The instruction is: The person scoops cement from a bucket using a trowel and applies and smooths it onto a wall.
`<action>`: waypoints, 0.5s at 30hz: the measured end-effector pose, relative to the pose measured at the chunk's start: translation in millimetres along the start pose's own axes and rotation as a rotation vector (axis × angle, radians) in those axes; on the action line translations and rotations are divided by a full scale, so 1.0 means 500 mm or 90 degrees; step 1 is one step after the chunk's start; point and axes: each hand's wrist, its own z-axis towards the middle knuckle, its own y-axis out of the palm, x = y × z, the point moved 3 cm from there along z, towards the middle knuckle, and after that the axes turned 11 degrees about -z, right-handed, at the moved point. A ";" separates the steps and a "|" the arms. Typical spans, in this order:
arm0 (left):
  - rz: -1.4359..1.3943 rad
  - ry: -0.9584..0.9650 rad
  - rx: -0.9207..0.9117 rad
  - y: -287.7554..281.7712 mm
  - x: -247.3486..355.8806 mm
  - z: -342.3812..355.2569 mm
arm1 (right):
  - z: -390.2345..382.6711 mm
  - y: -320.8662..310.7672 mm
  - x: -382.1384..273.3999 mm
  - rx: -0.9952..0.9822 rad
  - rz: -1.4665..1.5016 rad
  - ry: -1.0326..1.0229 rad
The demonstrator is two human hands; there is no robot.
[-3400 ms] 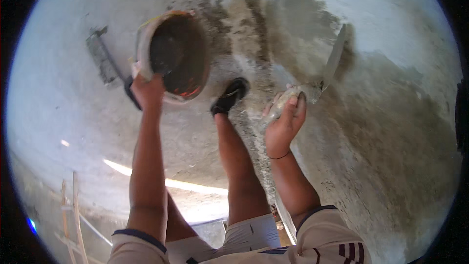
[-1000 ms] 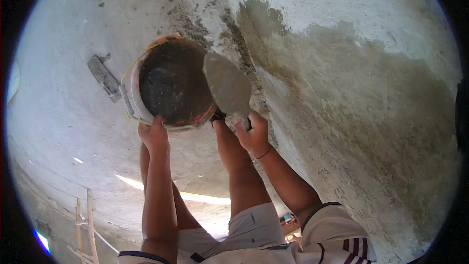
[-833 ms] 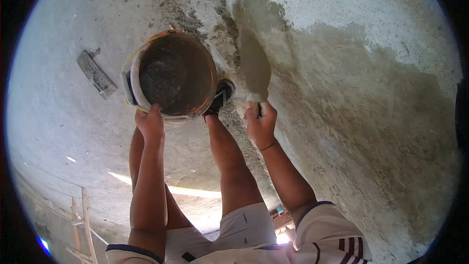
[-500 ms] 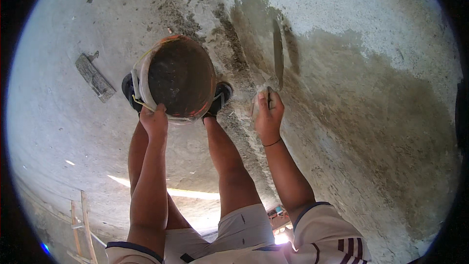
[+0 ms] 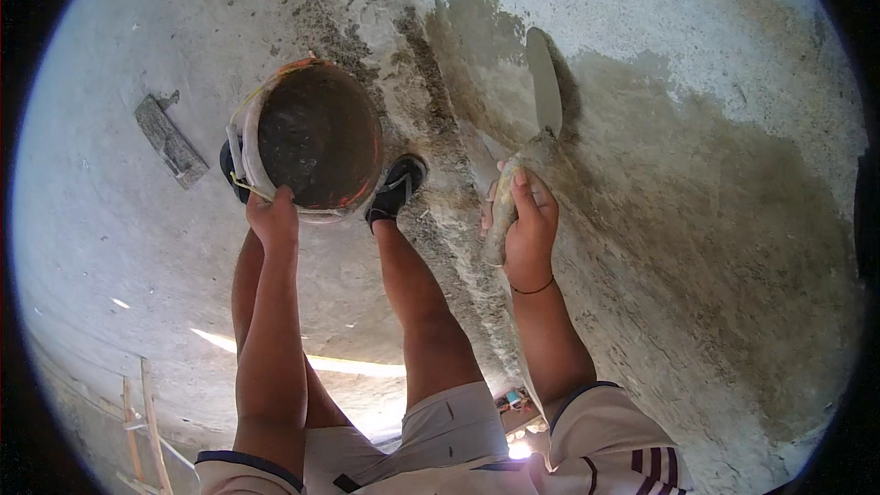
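Left fingers (image 5: 283, 196) hold round bucket (image 5: 251, 152), right fingers (image 5: 524, 191) crusty trowel (image 5: 544, 92)

A grey flat tool (image 5: 171, 142) lies on the concrete floor (image 5: 119, 220), at the left; at the lower left there is a wooden ladder-like frame (image 5: 153, 417)

Building site: trowel (image 5: 544, 82), mortar bucket (image 5: 249, 145)
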 end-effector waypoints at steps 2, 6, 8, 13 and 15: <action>-0.031 0.031 -0.016 0.004 0.003 0.001 | -0.008 -0.006 -0.001 0.027 -0.059 -0.039; -0.008 -0.014 -0.086 -0.004 -0.012 0.004 | -0.029 -0.002 -0.016 0.069 -0.119 -0.122; -0.060 0.023 -0.039 0.006 0.000 -0.005 | -0.025 -0.003 0.005 0.069 -0.128 -0.160; -0.035 0.019 -0.048 0.012 -0.001 -0.005 | 0.033 0.001 0.034 0.053 -0.258 -0.077; -0.032 0.029 -0.052 0.009 -0.003 -0.002 | 0.048 0.004 0.029 0.050 -0.234 -0.030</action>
